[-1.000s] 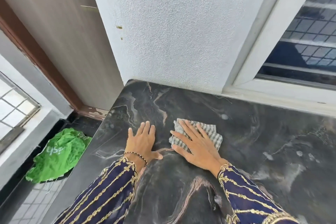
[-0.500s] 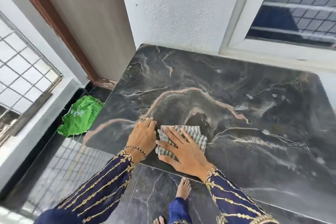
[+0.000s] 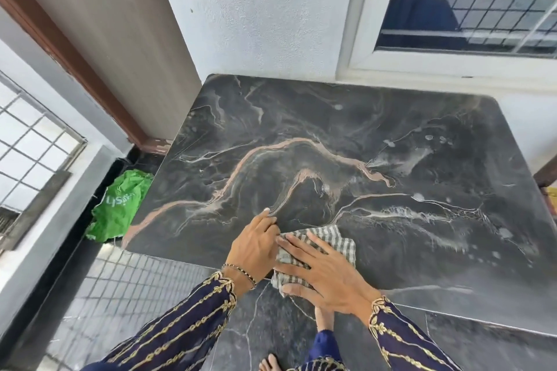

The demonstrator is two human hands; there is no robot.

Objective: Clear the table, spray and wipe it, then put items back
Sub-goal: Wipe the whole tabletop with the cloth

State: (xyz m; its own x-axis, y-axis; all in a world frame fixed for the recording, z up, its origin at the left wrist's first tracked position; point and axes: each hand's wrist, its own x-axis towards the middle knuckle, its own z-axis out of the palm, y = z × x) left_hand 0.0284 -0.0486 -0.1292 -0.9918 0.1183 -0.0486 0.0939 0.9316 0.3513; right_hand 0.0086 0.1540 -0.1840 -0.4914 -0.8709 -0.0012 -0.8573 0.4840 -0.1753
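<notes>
A dark marble-patterned table [image 3: 346,141] with pinkish and white veins fills the middle of the view, its far edge against a white textured wall [image 3: 256,9] and a white-framed window [image 3: 470,3] with a grid of bars. At the near edge of the table lies a checked grey-and-white cloth [image 3: 328,242], crumpled, with one corner hanging just over the edge. The right hand [image 3: 325,274] lies flat on top of the cloth, fingers spread and straight, pressing it down rather than gripping it. The left hand [image 3: 254,245] rests on the table just beside the cloth, palm down, its fingers loosely stretched out and holding nothing, the fingertips touching the cloth's left side. A beaded bracelet [image 3: 241,272] circles the left wrist, and both arms wear dark blue sleeves [image 3: 180,331] with gold embroidery. Pale smears and small droplets show on the right half of the table. On the floor to the left of the table, near a brown door frame [image 3: 69,60], lies a crumpled green bag [image 3: 120,205] with white lettering. Below the table edge a bare foot [image 3: 324,318] stands on dark tiled floor [image 3: 259,325]
</notes>
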